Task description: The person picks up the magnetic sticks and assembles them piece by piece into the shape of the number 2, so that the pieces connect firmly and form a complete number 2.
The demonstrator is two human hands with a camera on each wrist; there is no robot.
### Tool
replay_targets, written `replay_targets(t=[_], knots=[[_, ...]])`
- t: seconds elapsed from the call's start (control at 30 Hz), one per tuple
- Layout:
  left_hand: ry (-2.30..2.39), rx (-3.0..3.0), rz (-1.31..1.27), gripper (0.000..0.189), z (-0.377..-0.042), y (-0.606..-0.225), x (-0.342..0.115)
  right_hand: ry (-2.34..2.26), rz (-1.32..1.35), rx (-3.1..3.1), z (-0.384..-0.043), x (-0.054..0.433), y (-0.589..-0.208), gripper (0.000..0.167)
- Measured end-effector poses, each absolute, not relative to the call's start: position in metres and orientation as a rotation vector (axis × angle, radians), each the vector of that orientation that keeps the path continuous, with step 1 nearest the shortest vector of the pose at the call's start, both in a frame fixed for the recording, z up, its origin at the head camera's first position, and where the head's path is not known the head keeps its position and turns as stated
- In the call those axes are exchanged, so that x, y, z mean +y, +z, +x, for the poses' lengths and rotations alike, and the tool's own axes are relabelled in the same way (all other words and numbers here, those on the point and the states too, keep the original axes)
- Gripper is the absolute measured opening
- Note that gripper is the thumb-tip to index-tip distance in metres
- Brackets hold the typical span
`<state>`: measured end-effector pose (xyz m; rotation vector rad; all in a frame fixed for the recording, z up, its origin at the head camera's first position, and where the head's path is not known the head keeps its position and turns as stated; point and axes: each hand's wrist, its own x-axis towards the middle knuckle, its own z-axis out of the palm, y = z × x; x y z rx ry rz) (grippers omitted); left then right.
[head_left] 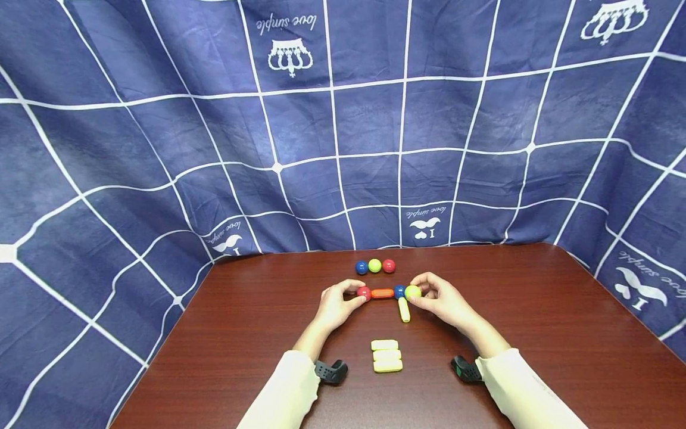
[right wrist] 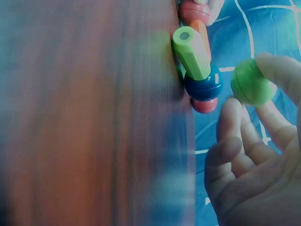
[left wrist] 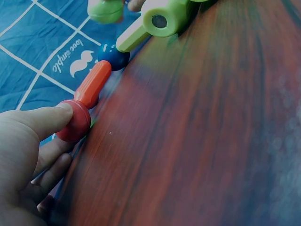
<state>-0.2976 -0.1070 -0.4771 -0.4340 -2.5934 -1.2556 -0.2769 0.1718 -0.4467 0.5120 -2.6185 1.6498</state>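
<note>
My left hand pinches a red ball between thumb and fingers. An orange stick joins that ball to a blue ball. From the blue ball a yellow-green stick extends towards the near side; its round metal end shows in the right wrist view. With thumb and fingertips, my right hand holds a yellow-green ball just right of the blue ball. A small gap separates these two balls in the right wrist view.
Behind the hands, a blue ball, a yellow-green ball and a red ball form a row. Three yellow sticks lie side by side nearer me on the brown table. A blue curtain hangs behind.
</note>
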Motion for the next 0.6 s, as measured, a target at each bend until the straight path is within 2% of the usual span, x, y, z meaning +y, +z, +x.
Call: replay_targets(t=[0.3,0.6], knots=[[-1.263,-2.586,-0.421,0.027,-0.297,-0.475,-0.106,1.588,0.821,-2.644,-0.262,0.174,-0.449,0.031],[-1.278,-2.592,-0.428,0.027,-0.296,-0.476,-0.108,1.58,0.883,-2.674,-0.256,0.176,-0.459,0.029]])
